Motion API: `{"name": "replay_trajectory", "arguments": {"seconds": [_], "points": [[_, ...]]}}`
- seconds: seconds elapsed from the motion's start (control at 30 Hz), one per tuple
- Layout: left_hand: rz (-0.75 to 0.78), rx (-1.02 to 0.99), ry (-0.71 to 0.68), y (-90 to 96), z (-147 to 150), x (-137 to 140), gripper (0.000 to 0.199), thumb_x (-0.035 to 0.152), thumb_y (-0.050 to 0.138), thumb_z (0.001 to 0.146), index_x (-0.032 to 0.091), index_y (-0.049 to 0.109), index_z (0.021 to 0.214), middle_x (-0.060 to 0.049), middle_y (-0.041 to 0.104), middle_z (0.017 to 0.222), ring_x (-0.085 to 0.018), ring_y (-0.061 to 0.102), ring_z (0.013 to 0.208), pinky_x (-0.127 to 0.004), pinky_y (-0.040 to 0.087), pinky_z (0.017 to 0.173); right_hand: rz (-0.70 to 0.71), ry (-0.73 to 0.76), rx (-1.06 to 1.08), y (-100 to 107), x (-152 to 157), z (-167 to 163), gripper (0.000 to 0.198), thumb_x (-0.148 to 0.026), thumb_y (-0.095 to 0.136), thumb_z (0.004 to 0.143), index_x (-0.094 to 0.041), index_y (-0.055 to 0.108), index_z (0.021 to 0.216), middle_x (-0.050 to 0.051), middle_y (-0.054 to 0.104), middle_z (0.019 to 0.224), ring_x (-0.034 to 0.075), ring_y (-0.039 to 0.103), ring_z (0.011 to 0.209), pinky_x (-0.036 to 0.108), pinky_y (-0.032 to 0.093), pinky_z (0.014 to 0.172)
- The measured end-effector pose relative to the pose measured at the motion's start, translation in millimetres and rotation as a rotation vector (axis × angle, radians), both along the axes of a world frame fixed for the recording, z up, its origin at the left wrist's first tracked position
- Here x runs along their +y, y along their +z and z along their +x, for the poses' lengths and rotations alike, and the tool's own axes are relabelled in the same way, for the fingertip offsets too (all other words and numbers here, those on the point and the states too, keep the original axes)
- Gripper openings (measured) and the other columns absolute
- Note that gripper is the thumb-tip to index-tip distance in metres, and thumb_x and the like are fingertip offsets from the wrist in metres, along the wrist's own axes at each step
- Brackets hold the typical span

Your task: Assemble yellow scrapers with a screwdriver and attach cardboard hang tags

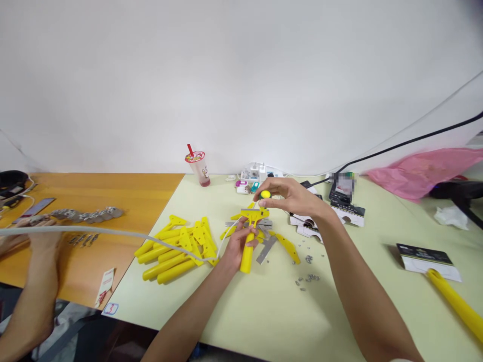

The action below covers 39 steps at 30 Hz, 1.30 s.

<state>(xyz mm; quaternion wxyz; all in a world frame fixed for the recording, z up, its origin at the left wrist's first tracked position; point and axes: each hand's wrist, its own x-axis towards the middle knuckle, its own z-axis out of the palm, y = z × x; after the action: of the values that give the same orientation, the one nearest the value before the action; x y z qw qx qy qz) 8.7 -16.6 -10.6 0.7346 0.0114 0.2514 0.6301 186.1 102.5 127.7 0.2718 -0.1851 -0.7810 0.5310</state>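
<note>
My left hand point(236, 250) is wrapped round the handle of a yellow scraper point(246, 257), whose head points away from me with a metal blade across it. Above the right end of that head, my right hand point(290, 194) grips a screwdriver point(265, 194) by its yellow and dark green handle, held upright. The screwdriver's tip is hard to make out against the head. Behind and beside the scraper lie loose metal blades point(267, 250) and yellow head plates point(288, 248). Small screws point(312, 277) are scattered to the right.
Several yellow scraper handles point(169, 256) are piled on the left. A drink cup point(200, 171) and a power strip point(260, 173) stand by the wall. Black-and-white cardboard packaging point(429, 260) and another yellow handle point(455, 301) lie right. A co-worker's hands point(43, 223) work at the orange table point(124, 193).
</note>
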Motion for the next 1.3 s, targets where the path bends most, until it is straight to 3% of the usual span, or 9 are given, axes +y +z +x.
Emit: {"name": "replay_trajectory", "arguments": {"seconds": [0.17, 0.33, 0.47, 0.63, 0.77, 0.93, 1.03, 1.13, 1.3], "points": [[0.017, 0.030, -0.018, -0.5, -0.2, -0.7, 0.063, -0.002, 0.087, 0.070, 0.026, 0.055, 0.117, -0.003, 0.068, 0.112, -0.007, 0.066, 0.073, -0.010, 0.032, 0.043, 0.142, -0.144, 0.022, 5.0, -4.2, 1.5, 0.043, -0.053, 0.090, 0.082, -0.025, 0.060, 0.093, 0.005, 0.078, 0.099, 0.025, 0.072, 0.091, 0.038, 0.053, 0.081], [0.004, 0.044, -0.010, 2.1, 1.2, -1.0, 0.067, -0.001, 0.090, 0.066, 0.027, 0.054, 0.116, -0.002, 0.067, 0.108, -0.007, 0.067, 0.073, -0.009, 0.031, 0.043, 0.383, -0.178, -0.161, 12.2, -14.9, -8.8, 0.029, -0.055, 0.060, 0.106, -0.026, 0.062, 0.105, 0.002, 0.073, 0.097, 0.020, 0.064, 0.081, 0.034, 0.046, 0.076], [-0.011, 0.054, 0.009, 2.6, 2.1, -0.4, 0.068, -0.001, 0.089, 0.066, 0.027, 0.054, 0.117, -0.002, 0.067, 0.107, -0.007, 0.067, 0.072, -0.009, 0.030, 0.043, 0.478, -0.142, -0.270, 12.1, -20.6, -11.5, 0.015, -0.039, 0.052, 0.107, -0.025, 0.056, 0.104, 0.005, 0.069, 0.102, 0.021, 0.060, 0.083, 0.035, 0.045, 0.078], [-0.011, 0.069, 0.018, 0.2, 0.6, -0.1, 0.064, -0.001, 0.086, 0.066, 0.026, 0.055, 0.115, -0.002, 0.067, 0.107, -0.007, 0.067, 0.073, -0.010, 0.032, 0.044, 0.487, -0.117, -0.317, 7.6, -17.2, -2.0, 0.025, -0.019, 0.051, 0.097, -0.025, 0.052, 0.121, 0.011, 0.065, 0.123, 0.025, 0.063, 0.101, 0.039, 0.050, 0.086], [0.001, 0.058, 0.013, 0.6, -0.2, -1.1, 0.063, -0.001, 0.085, 0.068, 0.026, 0.055, 0.116, -0.002, 0.066, 0.107, -0.007, 0.067, 0.075, -0.010, 0.032, 0.045, 0.446, -0.100, -0.273, 8.7, -11.4, 1.0, 0.017, -0.028, 0.055, 0.103, -0.028, 0.059, 0.120, 0.007, 0.070, 0.124, 0.026, 0.066, 0.109, 0.041, 0.050, 0.096], [0.013, 0.089, -0.016, 2.3, 2.3, -2.1, 0.059, 0.002, 0.086, 0.071, 0.027, 0.056, 0.116, -0.005, 0.068, 0.116, -0.008, 0.065, 0.075, -0.011, 0.032, 0.045, 0.486, -0.163, -0.315, 10.3, -12.2, -3.3, 0.014, -0.040, 0.060, 0.104, -0.027, 0.061, 0.109, 0.005, 0.073, 0.110, 0.025, 0.066, 0.096, 0.040, 0.048, 0.087], [-0.003, 0.079, 0.001, 1.9, 2.8, -2.0, 0.059, 0.001, 0.086, 0.071, 0.027, 0.055, 0.114, -0.003, 0.067, 0.112, -0.008, 0.065, 0.074, -0.011, 0.030, 0.044, 0.536, -0.162, -0.354, 7.9, -14.3, -2.8, 0.012, -0.033, 0.058, 0.102, -0.026, 0.057, 0.111, 0.007, 0.071, 0.112, 0.026, 0.064, 0.096, 0.040, 0.048, 0.085], [-0.001, 0.071, 0.008, 1.5, 2.1, -1.7, 0.061, 0.000, 0.086, 0.070, 0.027, 0.055, 0.115, -0.003, 0.067, 0.111, -0.008, 0.066, 0.074, -0.011, 0.031, 0.045, 0.467, -0.111, -0.334, 6.0, -14.5, -0.7, 0.021, -0.025, 0.057, 0.099, -0.027, 0.055, 0.120, 0.008, 0.070, 0.119, 0.026, 0.066, 0.101, 0.039, 0.050, 0.087], [0.010, 0.071, -0.007, 1.9, 2.1, -1.6, 0.060, 0.001, 0.087, 0.070, 0.027, 0.056, 0.116, -0.004, 0.067, 0.114, -0.007, 0.065, 0.073, -0.010, 0.031, 0.045, 0.452, -0.108, -0.291, 7.1, -12.8, -2.2, 0.021, -0.033, 0.060, 0.102, -0.030, 0.057, 0.122, 0.005, 0.072, 0.121, 0.025, 0.068, 0.101, 0.038, 0.049, 0.089]]}}
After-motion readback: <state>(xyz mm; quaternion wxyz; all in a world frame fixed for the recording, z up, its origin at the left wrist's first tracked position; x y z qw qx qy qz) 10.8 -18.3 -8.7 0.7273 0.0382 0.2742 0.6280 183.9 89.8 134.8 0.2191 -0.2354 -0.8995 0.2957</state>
